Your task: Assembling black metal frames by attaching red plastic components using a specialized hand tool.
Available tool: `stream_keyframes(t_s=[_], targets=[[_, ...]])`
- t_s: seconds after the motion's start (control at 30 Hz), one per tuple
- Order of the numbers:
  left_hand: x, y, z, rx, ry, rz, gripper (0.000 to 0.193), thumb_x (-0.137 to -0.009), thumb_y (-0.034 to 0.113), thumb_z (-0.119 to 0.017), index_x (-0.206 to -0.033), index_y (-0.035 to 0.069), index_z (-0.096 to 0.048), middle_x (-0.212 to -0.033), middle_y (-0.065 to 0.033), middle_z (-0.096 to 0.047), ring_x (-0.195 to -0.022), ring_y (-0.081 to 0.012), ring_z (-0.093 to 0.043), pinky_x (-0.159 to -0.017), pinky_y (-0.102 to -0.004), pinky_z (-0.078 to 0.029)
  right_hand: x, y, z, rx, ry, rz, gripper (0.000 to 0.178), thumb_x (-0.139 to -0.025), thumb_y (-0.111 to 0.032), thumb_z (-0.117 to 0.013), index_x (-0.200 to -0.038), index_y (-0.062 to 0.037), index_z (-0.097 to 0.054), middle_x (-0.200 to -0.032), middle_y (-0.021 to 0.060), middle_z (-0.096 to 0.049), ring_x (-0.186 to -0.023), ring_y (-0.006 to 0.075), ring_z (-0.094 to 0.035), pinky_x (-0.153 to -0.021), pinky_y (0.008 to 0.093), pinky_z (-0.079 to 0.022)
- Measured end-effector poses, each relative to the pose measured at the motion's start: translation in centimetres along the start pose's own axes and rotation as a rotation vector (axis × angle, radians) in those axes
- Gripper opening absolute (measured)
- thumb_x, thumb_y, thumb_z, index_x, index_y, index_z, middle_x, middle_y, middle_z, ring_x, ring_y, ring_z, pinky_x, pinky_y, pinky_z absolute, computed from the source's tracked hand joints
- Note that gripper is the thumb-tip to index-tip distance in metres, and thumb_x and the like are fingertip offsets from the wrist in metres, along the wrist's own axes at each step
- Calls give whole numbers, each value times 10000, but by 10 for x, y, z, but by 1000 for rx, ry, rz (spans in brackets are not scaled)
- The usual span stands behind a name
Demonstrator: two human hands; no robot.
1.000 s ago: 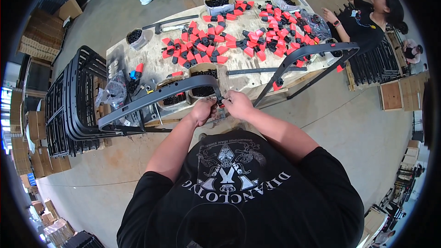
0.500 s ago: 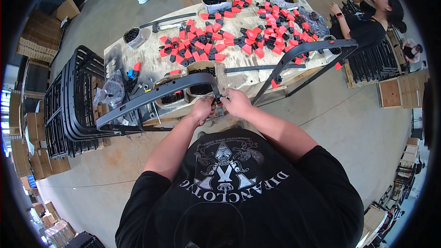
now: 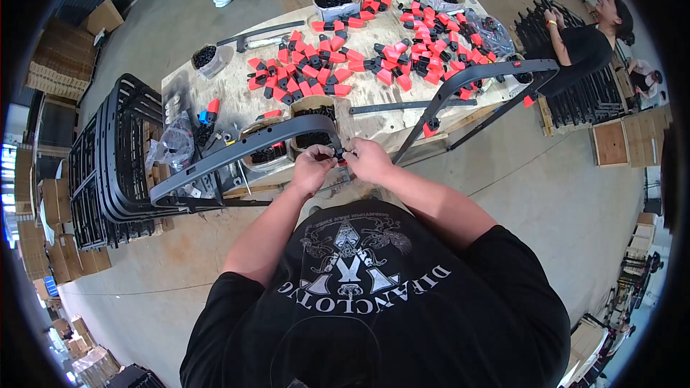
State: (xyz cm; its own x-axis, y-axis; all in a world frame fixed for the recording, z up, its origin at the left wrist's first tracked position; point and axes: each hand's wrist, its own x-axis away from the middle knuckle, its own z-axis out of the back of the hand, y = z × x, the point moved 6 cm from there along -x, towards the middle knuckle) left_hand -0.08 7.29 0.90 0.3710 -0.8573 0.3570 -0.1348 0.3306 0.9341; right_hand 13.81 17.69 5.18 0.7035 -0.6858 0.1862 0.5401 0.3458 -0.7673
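A black bent tube frame (image 3: pixel 251 145) lies along the near left edge of the table, its curved end coming down in front of me. At that end my left hand (image 3: pixel 313 171) is closed, thumb and fingers pinched against the tube. My right hand (image 3: pixel 368 161) is closed too, its fingertips pressed together just right of the tube end. Between the two hands sits a small black part with a bit of red. Fingers cover most of it, and what each fingertip holds is too small to make out.
Red-and-black plastic pieces (image 3: pixel 305 68) are heaped on the wooden table (image 3: pixel 237 93). Tubs of small black parts, such as one tub (image 3: pixel 336 11), stand around it. Another bent frame (image 3: pixel 438 97) leans at the right edge. Stacked frames (image 3: pixel 108 151) stand left. A co-worker (image 3: pixel 578 47) stands right.
My left hand has shifted slightly up, its fingers now pinching higher at the tube end. My right hand has barely moved. The co-worker at right has lowered a hand and turned toward the stacked parts.
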Motion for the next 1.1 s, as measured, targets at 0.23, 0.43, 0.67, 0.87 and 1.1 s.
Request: stream_keyframes(t_s=[0.23, 0.43, 0.67, 0.87, 1.1], targets=[[-6, 5, 7, 638, 105, 67, 36, -964, 50, -621, -979, 28, -645, -831, -38, -658, -752, -160, -632, -736, -309, -526, -1, 3, -1, -17, 31, 23, 253, -878, -213, -701, -984, 15, -672, -870, 228, -699, -847, 399, -685, -753, 461, -529], [-19, -36, 7, -237, -63, 336, 172, -1006, 176, -577, -913, 39, -623, -674, -52, -580, -561, -169, -545, -544, -345, -465, -1, 2, -1, -12, 51, 49, 259, -878, -215, -702, -989, 17, -667, -871, 229, -700, -849, 406, -685, -753, 465, -530], [-4, 3, -2, 107, 24, 140, 81, -957, 117, -587, -1007, 56, -607, -766, -22, -579, -598, -140, -520, -561, -294, -444, 2, -8, 5, 17, -14, -29, 253, -883, -224, -680, -995, 2, -665, -908, 241, -699, -897, 425, -678, -801, 496, -530], [-8, -19, -5, -55, -99, 373, 278, -1072, 260, -492, -922, 58, -609, -708, 0, -523, -606, -119, -486, -541, -274, -390, 1, -5, 0, 35, 11, -1, 242, -888, -216, -684, -967, 8, -646, -853, 244, -686, -847, 428, -671, -757, 498, -520], [-1, -4, -2, -320, -12, 68, 287, -1072, 242, -537, -967, -7, -633, -732, -31, -573, -654, -124, -471, -598, -308, -412, 1, -4, -4, 94, 55, 26, 221, -889, -197, -686, -936, 10, -625, -846, 251, -682, -823, 434, -667, -720, 493, -517]])
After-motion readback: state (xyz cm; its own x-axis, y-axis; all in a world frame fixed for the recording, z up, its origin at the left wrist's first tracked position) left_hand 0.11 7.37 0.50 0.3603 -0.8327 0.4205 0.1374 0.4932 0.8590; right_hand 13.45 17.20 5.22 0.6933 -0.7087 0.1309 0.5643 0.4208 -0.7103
